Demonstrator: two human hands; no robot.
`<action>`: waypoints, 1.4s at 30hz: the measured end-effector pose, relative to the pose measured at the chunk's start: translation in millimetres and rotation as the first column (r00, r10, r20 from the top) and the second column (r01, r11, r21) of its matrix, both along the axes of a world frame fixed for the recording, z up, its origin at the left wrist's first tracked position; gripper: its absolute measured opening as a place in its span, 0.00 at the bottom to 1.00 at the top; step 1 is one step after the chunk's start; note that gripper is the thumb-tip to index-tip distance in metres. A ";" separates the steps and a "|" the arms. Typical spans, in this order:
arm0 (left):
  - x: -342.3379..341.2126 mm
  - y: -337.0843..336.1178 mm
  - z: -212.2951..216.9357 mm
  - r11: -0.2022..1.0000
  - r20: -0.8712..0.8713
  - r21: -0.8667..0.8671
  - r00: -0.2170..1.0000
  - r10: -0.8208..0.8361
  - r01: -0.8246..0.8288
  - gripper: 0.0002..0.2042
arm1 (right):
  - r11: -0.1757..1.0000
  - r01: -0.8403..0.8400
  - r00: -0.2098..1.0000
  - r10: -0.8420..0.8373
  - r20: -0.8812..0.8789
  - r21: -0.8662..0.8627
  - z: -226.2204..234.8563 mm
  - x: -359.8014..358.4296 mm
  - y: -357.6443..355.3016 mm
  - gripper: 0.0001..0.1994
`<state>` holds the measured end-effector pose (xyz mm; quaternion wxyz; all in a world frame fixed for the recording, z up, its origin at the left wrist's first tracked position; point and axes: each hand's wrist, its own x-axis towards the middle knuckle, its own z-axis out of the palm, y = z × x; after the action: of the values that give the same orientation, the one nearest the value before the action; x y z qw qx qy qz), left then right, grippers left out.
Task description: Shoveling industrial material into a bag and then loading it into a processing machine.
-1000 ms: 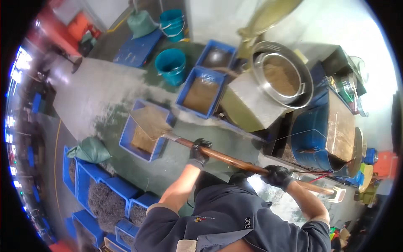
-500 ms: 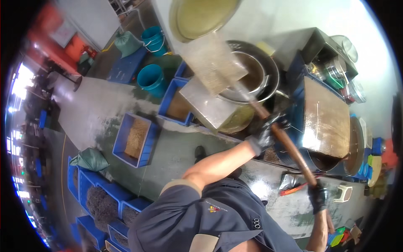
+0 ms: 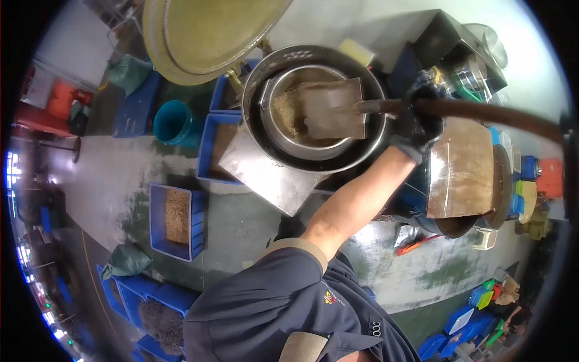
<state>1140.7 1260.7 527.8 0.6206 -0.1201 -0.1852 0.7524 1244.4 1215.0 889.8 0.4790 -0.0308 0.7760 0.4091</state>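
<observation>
My left hand [image 3: 419,120], in a black glove, is wrapped round the shaft of a shovel [image 3: 335,108]. The shaft runs almost level to the right rim, where only a dark part of my gloved right hand [image 3: 567,130] shows at the handle. The flat metal blade lies over the mouth of a steel pot [image 3: 304,148] and covers its right half. Pale brown, grain-like material [image 3: 288,113] shows left of the blade. This pot stands inside a wider dark vessel [image 3: 251,99] with a perforated rim.
A big yellowish lid [image 3: 211,36] stands raised at the upper left. A shiny metal sheet [image 3: 274,181] juts out below the vessel. Blue crates [image 3: 196,226], a teal bucket [image 3: 172,122] and a green sack [image 3: 128,259] stand left. A brown-topped bin [image 3: 461,172] stands right.
The shovel has swung from a slant to nearly level, its blade now over the inner pot. My right hand has risen to the right rim. The view has shifted, and grain-like material shows in the pot.
</observation>
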 end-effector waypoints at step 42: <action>1.6 -156.2 -96.6 0.673 -0.176 -0.678 0.824 -0.539 0.295 0.12 | -0.741 0.336 -0.648 -0.630 0.428 -0.582 -273.8 78.0 -131.7 0.20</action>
<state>1142.4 1104.6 431.2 0.7254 -0.2174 0.2252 0.6131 1322.4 1083.3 616.0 0.3008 0.6160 0.4811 -0.5464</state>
